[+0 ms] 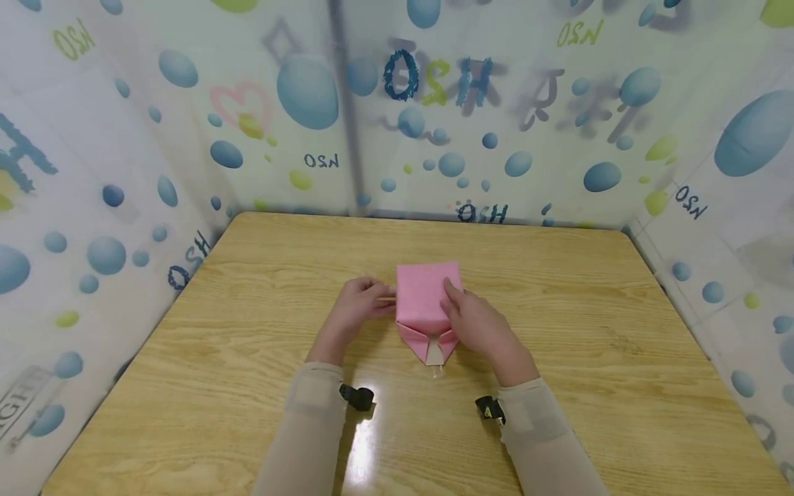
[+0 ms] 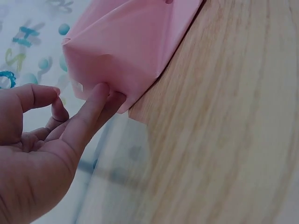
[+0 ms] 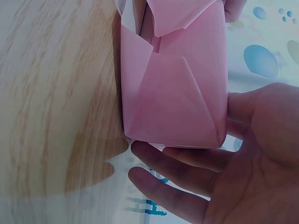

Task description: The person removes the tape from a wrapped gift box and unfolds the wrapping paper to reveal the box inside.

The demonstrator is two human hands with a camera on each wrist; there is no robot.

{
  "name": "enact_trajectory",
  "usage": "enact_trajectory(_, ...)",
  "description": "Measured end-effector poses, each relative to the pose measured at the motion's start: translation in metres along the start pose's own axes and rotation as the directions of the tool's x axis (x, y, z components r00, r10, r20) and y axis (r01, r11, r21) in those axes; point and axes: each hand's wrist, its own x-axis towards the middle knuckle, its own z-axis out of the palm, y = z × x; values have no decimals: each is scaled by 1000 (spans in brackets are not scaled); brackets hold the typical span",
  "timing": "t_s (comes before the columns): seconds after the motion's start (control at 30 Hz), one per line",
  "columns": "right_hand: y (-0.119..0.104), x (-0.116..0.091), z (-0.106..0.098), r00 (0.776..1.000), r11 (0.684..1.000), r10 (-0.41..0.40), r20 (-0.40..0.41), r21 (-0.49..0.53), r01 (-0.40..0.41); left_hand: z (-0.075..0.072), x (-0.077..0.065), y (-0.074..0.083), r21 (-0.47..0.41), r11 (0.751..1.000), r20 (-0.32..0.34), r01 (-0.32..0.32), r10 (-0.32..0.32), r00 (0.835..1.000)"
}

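On the desk (image 1: 620, 344): pink package (image 1: 424, 296), folding under way

Near the middle of the desk, the package lay with a smooth face upward and a flapped end toward the person. Two folded flaps (image 1: 414, 339) slanted inward there, with a pale strip (image 1: 435, 351) showing between them. A clear scrap (image 1: 438, 373) sat just in front; possibly tape, too small to tell.

Right hand (image 1: 480, 320): thumb laid over the top face, remaining fingers along the side, grasping the package by its edge. Left hand (image 1: 360, 303): two fingers (image 2: 88, 114) stretched out straight, tips touching the pink paper (image 2: 121, 60) at a low edge; the others bent, grasping nothing.

Judged step: tucking or smoothing the paper on the left side. Doing it well probably called for a steady but light right-hand hold, enough to stop sliding without denting the walls. The left fingers were best laid flat and run along the crease, corner to corner, so the paper would sit tight. From the right wrist view, the flaps left a gap; drawing both in evenly before any fastening seemed wise, since uneven tension could skew the end. The far end could not be seen.
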Motion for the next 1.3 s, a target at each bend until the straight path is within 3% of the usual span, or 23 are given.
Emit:
enact_trajectory(0.23, 1, 1, 0, 1000, 1000, 3, -5, -1, -3, -4, 0, -3, -19, 1000, 16, 25, -25, 1000)
enact_trajectory(0.53, 0, -1, 0, 1000, 1000, -1, 0, 8, 1, -8, -1, -4, 37, 999, 112, 19, -23, 993)
enact_trajectory(0.77, -1, -1, 0, 1000, 1000, 9, 5, 13, -9, -14, -3, -5, 21, 999, 147, 25, -28, 989)
enact_trajectory(1.3, -1, 0, 0, 1000, 1000, 8, 5, -1, -8, -16, -5, -4, 25, 999, 161, 20, -24, 987)
